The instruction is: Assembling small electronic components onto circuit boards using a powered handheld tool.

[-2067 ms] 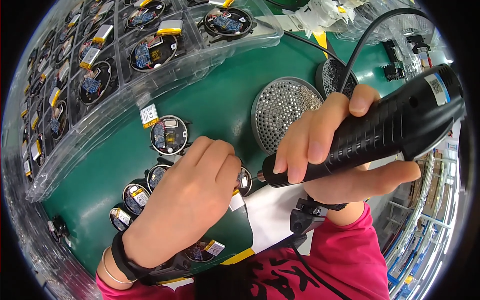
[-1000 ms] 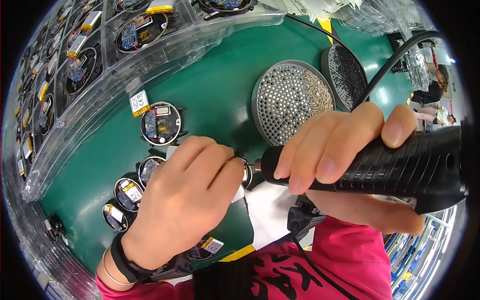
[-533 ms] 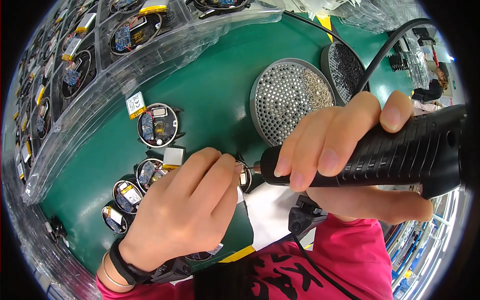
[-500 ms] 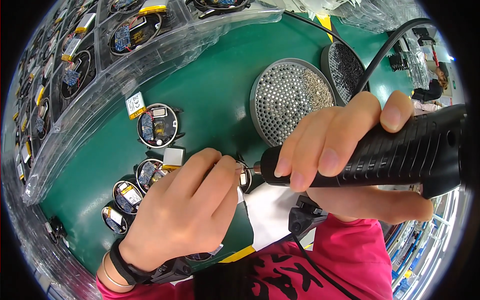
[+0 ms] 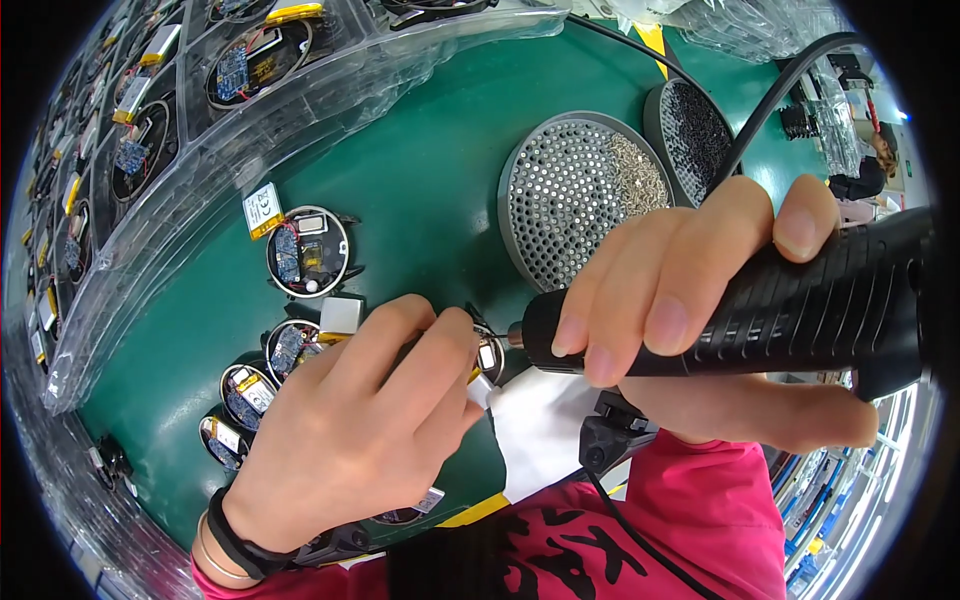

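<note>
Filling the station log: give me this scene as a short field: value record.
Right hand: wrapped around black ribbed cylindrical power screwdriver
Left hand: at small round open case, partly hiding it
Metal driver tip: points toward that case; contact unclear
Round grey perforated tray: holds small silvery pieces
Second round grey tray: holds small black pieces
Upper left: clear plastic compartment tray with more round cases
Surface: green tabletop

The black electric screwdriver (image 5: 800, 315) in the right hand (image 5: 690, 270) now points closer to level than at first. The left hand (image 5: 370, 410) no longer covers a silver battery (image 5: 342, 315), and more silver screws (image 5: 638, 172) show in the grey perforated dish (image 5: 550, 195).
</note>
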Motion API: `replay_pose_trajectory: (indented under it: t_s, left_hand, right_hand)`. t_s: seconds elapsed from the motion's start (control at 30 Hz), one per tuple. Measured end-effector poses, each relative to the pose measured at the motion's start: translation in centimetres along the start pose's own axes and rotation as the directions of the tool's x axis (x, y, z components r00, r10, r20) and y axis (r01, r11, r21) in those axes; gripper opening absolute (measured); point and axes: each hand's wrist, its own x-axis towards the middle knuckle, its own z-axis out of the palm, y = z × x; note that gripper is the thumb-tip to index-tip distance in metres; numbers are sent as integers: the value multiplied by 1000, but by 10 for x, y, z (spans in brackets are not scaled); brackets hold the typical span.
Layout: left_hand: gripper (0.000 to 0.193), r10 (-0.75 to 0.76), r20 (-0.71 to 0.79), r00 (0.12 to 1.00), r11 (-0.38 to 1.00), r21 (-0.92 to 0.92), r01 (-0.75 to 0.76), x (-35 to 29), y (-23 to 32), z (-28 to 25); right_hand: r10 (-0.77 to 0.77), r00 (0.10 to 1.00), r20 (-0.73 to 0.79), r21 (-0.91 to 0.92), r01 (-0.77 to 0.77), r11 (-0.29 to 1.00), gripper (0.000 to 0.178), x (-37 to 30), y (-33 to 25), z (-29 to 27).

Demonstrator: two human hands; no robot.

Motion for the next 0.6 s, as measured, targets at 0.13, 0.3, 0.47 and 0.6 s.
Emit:
replay_pose_trajectory:
  t_s: [0.13, 0.3, 0.47, 0.6]
  left_hand:
    - [44, -71, 136, 988, 996, -47, 78, 1, 4, -7]
    - [47, -86, 117, 989, 994, -63, 94, 0, 5, -2]
    - [46, -116, 96, 989, 992, -42, 121, 3, 5, -1]
    - [45, -105, 60, 993, 992, -66, 109, 8, -1, 4]
  right_hand:
    - [20, 1000, -16, -13, -21, 1000, 80, 1, -2, -4]
    - [70, 988, 136, -105, -56, 993, 80, 15, -20, -24]
    - [46, 980, 194, -180, -11, 984, 82, 25, -37, -37]
    - [59, 990, 129, -166, -37, 985, 85, 22, -31, -26]
